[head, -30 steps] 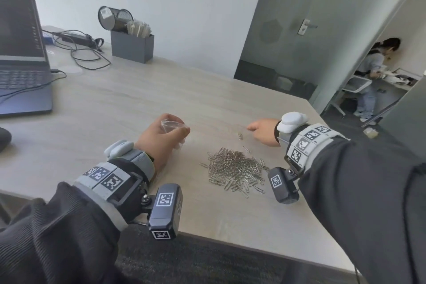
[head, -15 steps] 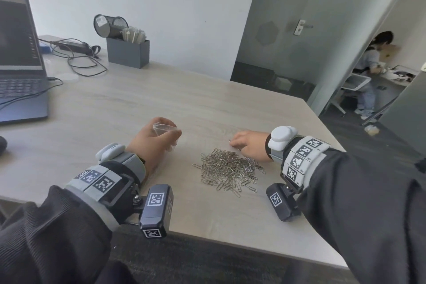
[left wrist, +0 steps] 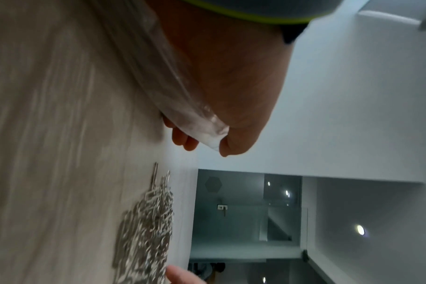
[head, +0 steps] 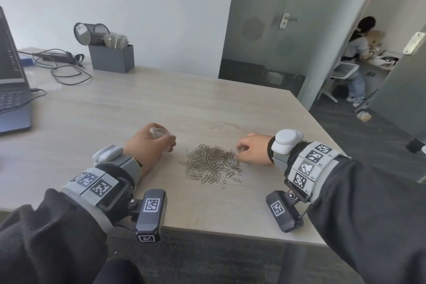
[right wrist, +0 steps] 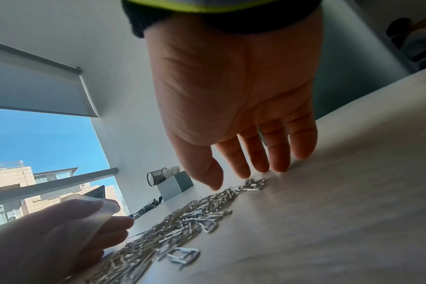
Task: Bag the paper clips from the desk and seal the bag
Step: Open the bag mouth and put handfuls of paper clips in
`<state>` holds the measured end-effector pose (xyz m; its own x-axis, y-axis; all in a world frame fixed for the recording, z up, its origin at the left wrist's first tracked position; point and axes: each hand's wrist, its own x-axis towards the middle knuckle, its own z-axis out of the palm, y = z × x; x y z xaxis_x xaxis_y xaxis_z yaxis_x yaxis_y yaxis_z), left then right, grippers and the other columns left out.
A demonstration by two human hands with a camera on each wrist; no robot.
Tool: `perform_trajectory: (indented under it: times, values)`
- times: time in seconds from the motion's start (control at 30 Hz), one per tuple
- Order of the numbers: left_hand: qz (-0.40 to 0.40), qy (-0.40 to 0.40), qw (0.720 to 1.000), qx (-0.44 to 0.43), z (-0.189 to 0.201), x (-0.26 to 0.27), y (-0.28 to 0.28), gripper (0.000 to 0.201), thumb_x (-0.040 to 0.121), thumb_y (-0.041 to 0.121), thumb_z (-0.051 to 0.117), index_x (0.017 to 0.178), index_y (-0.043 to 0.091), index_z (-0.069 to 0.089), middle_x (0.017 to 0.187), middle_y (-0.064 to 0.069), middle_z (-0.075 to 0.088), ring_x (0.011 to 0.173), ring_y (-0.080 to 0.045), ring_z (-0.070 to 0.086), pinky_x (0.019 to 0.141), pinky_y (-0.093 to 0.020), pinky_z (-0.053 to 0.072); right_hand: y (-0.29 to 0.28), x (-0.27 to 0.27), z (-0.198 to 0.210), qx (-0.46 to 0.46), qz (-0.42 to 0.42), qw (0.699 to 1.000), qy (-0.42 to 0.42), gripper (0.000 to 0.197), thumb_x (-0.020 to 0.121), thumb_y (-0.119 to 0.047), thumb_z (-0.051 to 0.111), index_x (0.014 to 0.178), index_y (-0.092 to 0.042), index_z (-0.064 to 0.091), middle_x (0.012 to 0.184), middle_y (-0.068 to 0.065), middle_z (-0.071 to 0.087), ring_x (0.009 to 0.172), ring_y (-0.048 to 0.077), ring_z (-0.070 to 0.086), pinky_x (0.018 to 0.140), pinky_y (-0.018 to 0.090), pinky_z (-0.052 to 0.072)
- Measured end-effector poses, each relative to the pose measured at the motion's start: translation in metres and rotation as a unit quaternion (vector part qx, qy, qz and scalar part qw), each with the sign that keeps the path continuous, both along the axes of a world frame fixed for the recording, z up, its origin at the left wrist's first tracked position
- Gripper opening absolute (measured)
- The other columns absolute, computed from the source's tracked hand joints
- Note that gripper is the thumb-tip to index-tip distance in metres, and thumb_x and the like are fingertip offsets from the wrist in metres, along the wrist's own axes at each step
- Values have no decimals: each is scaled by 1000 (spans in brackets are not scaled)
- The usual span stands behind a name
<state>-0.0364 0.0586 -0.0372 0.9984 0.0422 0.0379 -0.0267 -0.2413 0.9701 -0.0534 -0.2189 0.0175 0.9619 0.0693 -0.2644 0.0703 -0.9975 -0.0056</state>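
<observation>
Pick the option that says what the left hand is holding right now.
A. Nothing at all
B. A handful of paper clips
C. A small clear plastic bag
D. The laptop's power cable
C. The left hand grips a small clear plastic bag, also seen against its palm in the left wrist view, while the paper clips lie in a pile on the desk beside it.
</observation>
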Motion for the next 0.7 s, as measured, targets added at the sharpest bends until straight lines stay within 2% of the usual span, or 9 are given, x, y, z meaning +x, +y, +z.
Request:
perform_trajectory:
  times: [0.07,0.13,0.17,0.3,0.37,0.43,0.53,0.6,0.7]
  values:
    - [-7,8,999,37,4,0,-7,22,76,33,67,94,20,67,78,4,81,85,-21,79,93,-50,61,2,-4,0,18,0,1000,8,44,85,-41,59,123,-19,62,115,1,63,96,23,64,91,35,51]
    - [-18,14,998,60,6,1,-14,13,83,27,67,94,19,67,77,4,80,82,-20,79,91,-49,62,7,-8,-1,47,-7,999,26,46,82,-40,63,125,-23,59,103,-1,68,77,21,68,82,35,57]
    - [-21,13,997,68,8,0,-19,11,86,25,67,94,18,68,77,3,80,80,-20,79,90,-49,62,9,-10,-2,61,-9,998,33,49,81,-39,64,127,-24,58,101,0,71,73,21,69,80,35,58]
    - [-43,25,996,73,12,-4,-41,8,90,20,67,95,14,68,82,-5,80,79,-23,79,88,-47,63,16,-11,-5,98,5,994,42,58,80,-36,65,135,-27,52,98,0,73,72,19,72,80,34,58]
    - [-54,27,996,62,12,-5,-44,8,88,18,69,94,13,69,81,-6,80,80,-25,79,89,-49,63,14,-9,-6,122,5,992,33,60,78,-37,67,135,-28,51,95,-1,73,69,18,72,73,29,57]
    - [-80,13,994,75,13,-1,-43,11,89,22,73,98,17,69,84,0,81,83,-23,79,90,-45,62,7,-5,-7,153,-10,988,13,60,75,-43,71,131,-29,53,95,-3,70,67,18,68,64,27,53]
    - [-109,-25,986,120,21,4,-34,20,89,35,75,105,27,67,92,8,79,90,-17,75,88,-33,55,-4,-3,-12,200,-43,979,0,70,66,-61,74,127,-34,53,96,-7,64,67,16,65,59,26,47]
    - [-118,-45,986,110,26,7,-33,24,87,41,77,105,30,66,94,9,78,88,-17,74,90,-36,55,-8,-4,-17,224,-47,973,0,77,59,-70,73,126,-37,54,100,-9,62,71,12,64,62,25,44]
    - [-149,-68,981,107,31,9,-40,22,89,37,77,107,29,66,96,5,77,83,-17,72,92,-37,55,-7,-7,-21,235,-25,972,-4,75,61,-68,75,126,-38,56,100,-13,59,85,7,61,73,26,44]
